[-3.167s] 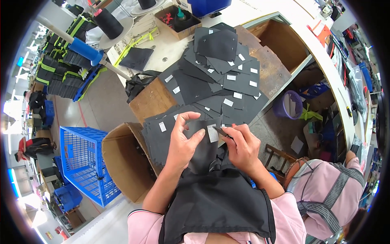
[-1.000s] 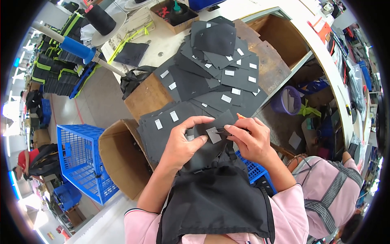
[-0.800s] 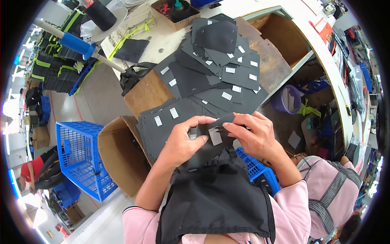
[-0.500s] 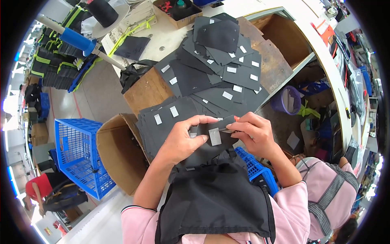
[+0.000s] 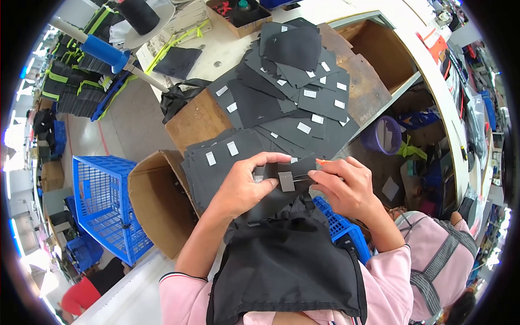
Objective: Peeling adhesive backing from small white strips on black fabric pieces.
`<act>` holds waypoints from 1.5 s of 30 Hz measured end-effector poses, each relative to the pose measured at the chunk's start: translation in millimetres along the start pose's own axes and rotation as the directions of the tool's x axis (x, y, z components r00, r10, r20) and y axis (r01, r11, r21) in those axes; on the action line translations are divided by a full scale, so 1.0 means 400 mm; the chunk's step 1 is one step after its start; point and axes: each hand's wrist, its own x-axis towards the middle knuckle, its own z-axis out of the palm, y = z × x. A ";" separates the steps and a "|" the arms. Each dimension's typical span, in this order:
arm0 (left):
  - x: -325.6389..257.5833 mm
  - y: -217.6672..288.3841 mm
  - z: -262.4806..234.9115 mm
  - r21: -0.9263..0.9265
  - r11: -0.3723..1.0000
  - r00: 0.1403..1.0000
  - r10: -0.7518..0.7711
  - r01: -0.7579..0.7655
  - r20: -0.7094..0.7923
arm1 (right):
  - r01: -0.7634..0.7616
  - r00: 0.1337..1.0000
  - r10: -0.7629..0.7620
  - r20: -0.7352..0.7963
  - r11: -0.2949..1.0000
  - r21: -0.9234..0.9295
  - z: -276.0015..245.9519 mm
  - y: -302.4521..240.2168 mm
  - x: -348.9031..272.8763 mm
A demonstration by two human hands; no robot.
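My left hand [image 5: 245, 185] pinches a dark grey fabric piece [image 5: 273, 202] between thumb and fingers, just above my apron. On that piece sits a small silver-grey tab [image 5: 286, 182]. My right hand [image 5: 346, 184] is closed around a slim metal tool [image 5: 301, 177] with two thin points and a bit of orange by the fingers; I cannot tell whether it is snips or tweezers. Its points reach the tab's right edge. Beyond my hands, stacked dark grey pieces [image 5: 260, 111] with small white tabs are fanned out over the table.
A cardboard box [image 5: 157, 206] and a blue plastic crate [image 5: 103, 208] stand to the left. Another blue basket [image 5: 341, 225] is by my right forearm. At the right are a purple bin [image 5: 379, 134] and a person in pink [image 5: 439, 260]. A thread cone [image 5: 138, 19] stands far left.
My right hand has moved slightly right, and more of the tool's thin points shows beside the tab. The left hand stays nearly still. A person in red at lower left has shifted.
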 end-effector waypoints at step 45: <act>-0.006 -0.131 -0.067 0.556 0.725 0.494 0.686 -0.406 -0.534 | -0.528 0.561 0.765 0.317 0.036 0.849 0.138 0.031 0.002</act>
